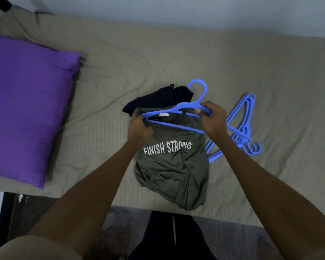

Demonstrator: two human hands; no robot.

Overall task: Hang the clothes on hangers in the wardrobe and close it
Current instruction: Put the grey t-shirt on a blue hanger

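Both hands are busy: my left hand (139,126) pinches the green shirt's (173,166) collar, my right hand (213,119) grips the blue hanger (176,107). Its bar runs left-right, straight across the collar; spare hangers (246,128) lie rightward on the bed (176,59).

Dark garment (158,99): mostly covered by olive T-shirt (172,166); type not determinable. Collar label (164,114): print too small to read. Held blue hanger (178,107): right shoulder concealed behind right hand (213,119); left tip hidden at left hand (139,128). Left fingertips: buried in shirt fabric. Spare hangers (242,128): overlapped, partly behind right forearm; count not determinable. Purple pillow (26,106): cropped at left edge. Bed (270,81): cropped at right edge.
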